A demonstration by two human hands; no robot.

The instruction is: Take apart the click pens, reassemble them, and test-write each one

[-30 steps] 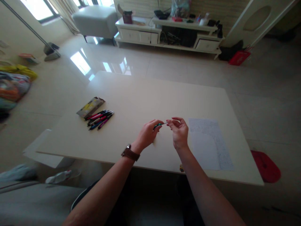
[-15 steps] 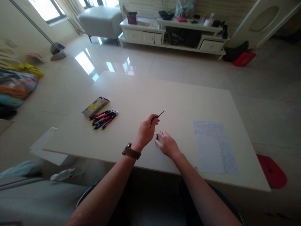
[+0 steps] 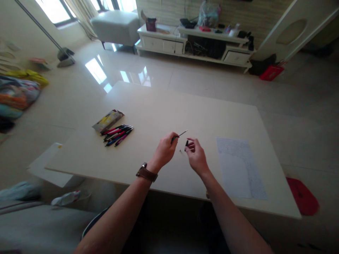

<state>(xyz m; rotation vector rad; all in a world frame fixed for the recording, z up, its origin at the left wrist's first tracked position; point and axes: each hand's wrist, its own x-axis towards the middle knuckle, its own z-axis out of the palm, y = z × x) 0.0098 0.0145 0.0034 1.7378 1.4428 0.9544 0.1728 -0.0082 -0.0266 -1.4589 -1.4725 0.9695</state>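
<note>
My left hand [image 3: 164, 149], with a brown-strapped watch on its wrist, is closed round a dark pen part whose thin refill [image 3: 183, 133] points to the upper right. To its right, my right hand [image 3: 197, 157] pinches a short black pen barrel piece [image 3: 186, 143] between thumb and fingers. A gap separates the refill's tip from this piece. On the tabletop below and between the hands lies a tiny metallic piece [image 3: 180, 151], too small to make out fully. Several pens [image 3: 118, 134], with red, blue, purple and black bodies, lie in a pile at the left.
A grey and yellow pen box [image 3: 108, 120] lies behind the pile on the white table [image 3: 159, 102]. A sheet of paper with writing [image 3: 239, 165] is at the right. Beyond stand a white TV cabinet [image 3: 164, 44] and a grey stool [image 3: 116, 26].
My right hand has lifted off the tabletop and moved right and up with the black barrel piece. The tiny metallic piece now shows on the table. My left hand has dropped slightly.
</note>
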